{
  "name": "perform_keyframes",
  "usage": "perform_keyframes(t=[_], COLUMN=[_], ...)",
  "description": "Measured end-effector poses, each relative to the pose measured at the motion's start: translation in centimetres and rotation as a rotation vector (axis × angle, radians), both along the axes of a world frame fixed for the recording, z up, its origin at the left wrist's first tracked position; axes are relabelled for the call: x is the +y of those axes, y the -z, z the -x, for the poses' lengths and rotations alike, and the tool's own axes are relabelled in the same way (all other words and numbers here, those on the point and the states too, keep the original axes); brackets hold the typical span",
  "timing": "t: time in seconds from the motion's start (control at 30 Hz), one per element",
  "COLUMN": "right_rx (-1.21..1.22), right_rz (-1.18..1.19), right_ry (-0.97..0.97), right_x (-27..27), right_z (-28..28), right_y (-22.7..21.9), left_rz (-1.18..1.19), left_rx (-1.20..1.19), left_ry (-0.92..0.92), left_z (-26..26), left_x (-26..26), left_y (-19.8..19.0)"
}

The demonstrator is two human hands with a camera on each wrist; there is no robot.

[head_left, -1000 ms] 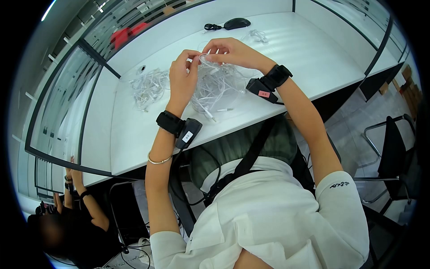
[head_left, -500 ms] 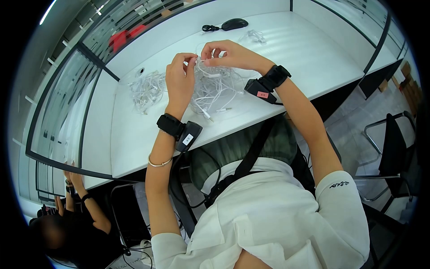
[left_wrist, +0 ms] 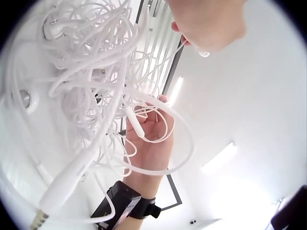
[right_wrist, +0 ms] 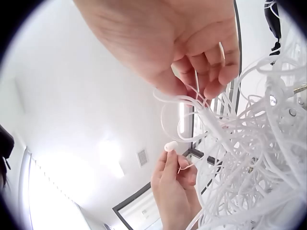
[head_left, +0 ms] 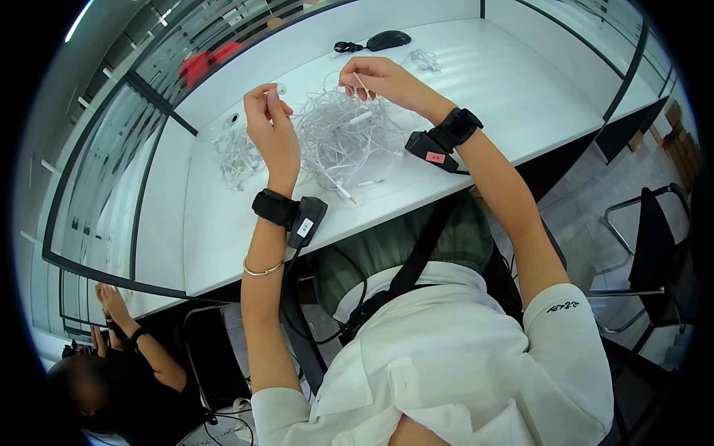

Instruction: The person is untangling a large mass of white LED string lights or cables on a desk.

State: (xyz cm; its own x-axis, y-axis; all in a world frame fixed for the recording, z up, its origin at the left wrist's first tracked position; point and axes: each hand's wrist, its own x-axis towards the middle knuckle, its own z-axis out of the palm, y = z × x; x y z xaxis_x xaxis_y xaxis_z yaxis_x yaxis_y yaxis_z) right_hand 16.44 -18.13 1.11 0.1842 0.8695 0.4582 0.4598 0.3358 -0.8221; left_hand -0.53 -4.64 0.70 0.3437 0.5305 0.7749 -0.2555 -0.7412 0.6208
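Between thumb and fingers, my left hand (head_left: 272,137) pinches a white earbud (right_wrist: 170,146) to the left of a big tangle of white earphones (head_left: 335,145). A thin cord runs from this hand toward the tangle. My right hand (head_left: 383,80) is raised over the tangle's far side, its curled fingers holding a strand of white earphone cable (right_wrist: 197,91). Loops of cable and a slim inline control (left_wrist: 135,122) hang in front of the right palm in the left wrist view. Loose earphone plugs (head_left: 346,195) stick out at the tangle's near edge.
A second heap of white earphones (head_left: 236,160) lies to the left on the white desk (head_left: 513,82). Toward the back are a black mouse (head_left: 389,40) with its coiled cord and a small earphone bundle (head_left: 424,61). Low partitions enclose the desk; another person (head_left: 119,372) sits at the left.
My hands were close together above the tangle and have moved apart. The left hand went left with the earbud, and the right rose slightly to the right with cable. The tangle has spread leftward.
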Motion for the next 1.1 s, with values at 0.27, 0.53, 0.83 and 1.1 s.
perform_keyframes(t=[0.27,0.53,0.83,1.1], right_rx=[0.243,0.193,-0.012,-0.326], right_rz=[-0.245,-0.332,0.093,0.262], right_ry=[0.026,0.204,-0.242,-0.556], right_x=[0.3,0.5,-1.4,-2.2], right_z=[-0.4,-0.6,2.0,3.4], right_y=[0.4,0.7,-1.4,-1.1], left_rz=[0.175,0.148,-0.029,0.013], left_rx=[-0.149,0.102,0.189,0.191], left_ry=[0.164,0.195,0.08,0.068], left_z=[-0.1,-0.5,-0.8,-0.7], left_x=[1.1,0.9,0.7,0.6], left_y=[0.3,0.9,1.1,1.0])
